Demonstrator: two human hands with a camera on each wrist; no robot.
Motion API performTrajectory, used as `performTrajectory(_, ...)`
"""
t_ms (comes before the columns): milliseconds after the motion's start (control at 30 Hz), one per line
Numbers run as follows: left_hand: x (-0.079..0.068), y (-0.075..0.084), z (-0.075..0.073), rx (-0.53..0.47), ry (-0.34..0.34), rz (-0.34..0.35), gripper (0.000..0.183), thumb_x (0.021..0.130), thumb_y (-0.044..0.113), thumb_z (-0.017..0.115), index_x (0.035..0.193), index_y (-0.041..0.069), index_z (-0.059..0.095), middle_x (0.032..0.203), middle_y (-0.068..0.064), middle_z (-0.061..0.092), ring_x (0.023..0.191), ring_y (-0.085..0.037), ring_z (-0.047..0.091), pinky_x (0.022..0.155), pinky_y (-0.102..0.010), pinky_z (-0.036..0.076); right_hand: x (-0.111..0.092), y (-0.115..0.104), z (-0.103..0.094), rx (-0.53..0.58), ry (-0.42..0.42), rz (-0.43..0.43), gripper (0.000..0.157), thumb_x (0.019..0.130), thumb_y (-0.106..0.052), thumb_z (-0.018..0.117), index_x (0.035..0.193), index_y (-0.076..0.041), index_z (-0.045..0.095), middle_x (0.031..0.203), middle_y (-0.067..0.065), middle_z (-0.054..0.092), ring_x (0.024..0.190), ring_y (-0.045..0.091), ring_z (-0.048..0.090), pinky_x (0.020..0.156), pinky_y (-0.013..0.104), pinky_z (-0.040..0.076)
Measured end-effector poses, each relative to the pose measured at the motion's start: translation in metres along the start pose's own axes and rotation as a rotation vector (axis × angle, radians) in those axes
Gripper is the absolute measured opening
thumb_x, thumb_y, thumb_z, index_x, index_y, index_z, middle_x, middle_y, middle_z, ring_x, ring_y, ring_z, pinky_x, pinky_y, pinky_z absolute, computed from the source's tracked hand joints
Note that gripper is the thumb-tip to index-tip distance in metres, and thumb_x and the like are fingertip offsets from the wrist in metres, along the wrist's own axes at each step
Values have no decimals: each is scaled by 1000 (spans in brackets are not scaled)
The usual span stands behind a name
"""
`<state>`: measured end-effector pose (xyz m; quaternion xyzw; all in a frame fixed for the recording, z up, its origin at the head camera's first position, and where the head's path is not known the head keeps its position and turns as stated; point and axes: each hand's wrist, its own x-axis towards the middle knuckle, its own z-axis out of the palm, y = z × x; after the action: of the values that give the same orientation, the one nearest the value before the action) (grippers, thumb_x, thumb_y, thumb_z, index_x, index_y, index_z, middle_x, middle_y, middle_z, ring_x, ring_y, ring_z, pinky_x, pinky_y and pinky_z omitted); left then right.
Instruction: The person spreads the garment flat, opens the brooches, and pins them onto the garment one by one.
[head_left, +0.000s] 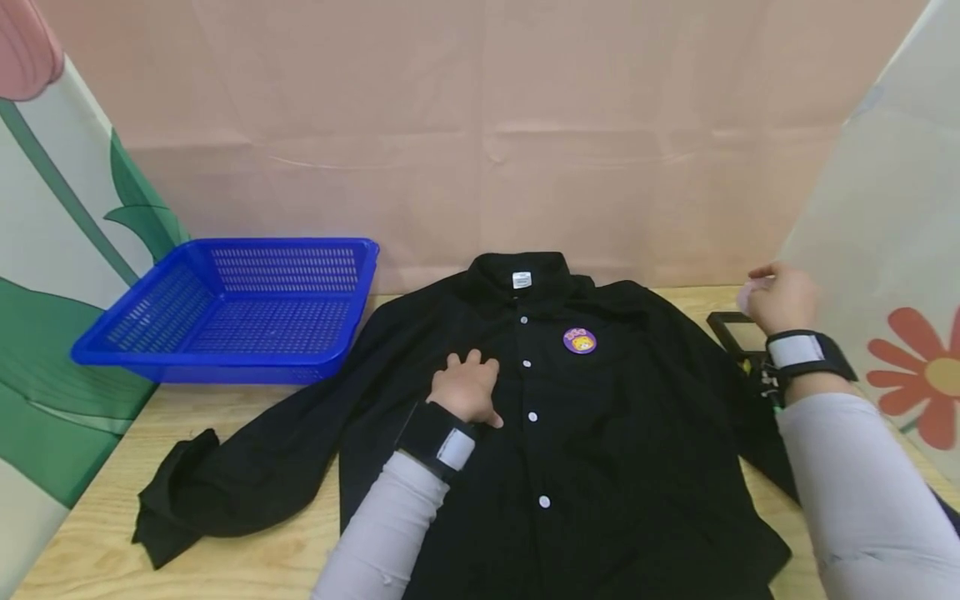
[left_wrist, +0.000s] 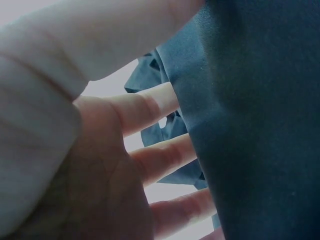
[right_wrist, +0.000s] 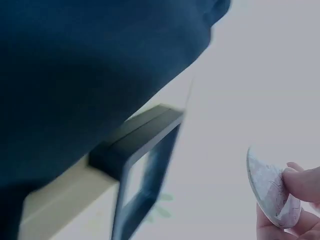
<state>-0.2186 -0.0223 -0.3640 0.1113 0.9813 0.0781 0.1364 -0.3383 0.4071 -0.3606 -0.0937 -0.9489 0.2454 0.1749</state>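
Observation:
A black long-sleeved shirt [head_left: 622,450] with white buttons lies spread front side up on the table. My left hand [head_left: 465,387] rests on its chest, left of the button row, with fingers spread. In the left wrist view its fingertips are hidden behind dark fabric [left_wrist: 260,120]. A round purple badge [head_left: 579,340] with a yellow figure sits on the shirt's right chest. Off past the right shoulder, my right hand [head_left: 785,297] pinches a thin, round, pale pink disc [right_wrist: 272,187] between thumb and fingers, raised beside a black-framed object [head_left: 726,323].
At the back left stands a blue plastic basket [head_left: 202,360] with slotted walls. Small metal and coloured bits [head_left: 767,382] lie by the right wrist, partly hidden. A pink sheet [head_left: 480,167] hangs behind the wooden table [head_left: 247,567], with printed panels at both sides.

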Motion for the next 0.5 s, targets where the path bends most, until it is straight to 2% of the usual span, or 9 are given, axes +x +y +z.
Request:
performTrajectory(233,0,1,-1,-12,1,1,74,75,36,87,138,15,55,139,-12,51,122,-36,47,95,-51,49,-8,-47,-3,100,-23,-10,43,89,0,40,128,7,56,120,35,58,99,43,53,64,34,39)
performTrajectory(500,-1,1,-1,-17,-7,-5,74,75,35,87,138,14,55,139,-13,51,121,-36,47,95,-51,49,-16,-93,3,181,96,-133,36,90,0,46,121,5,64,114,32,63,95,36,54,67,25,33)
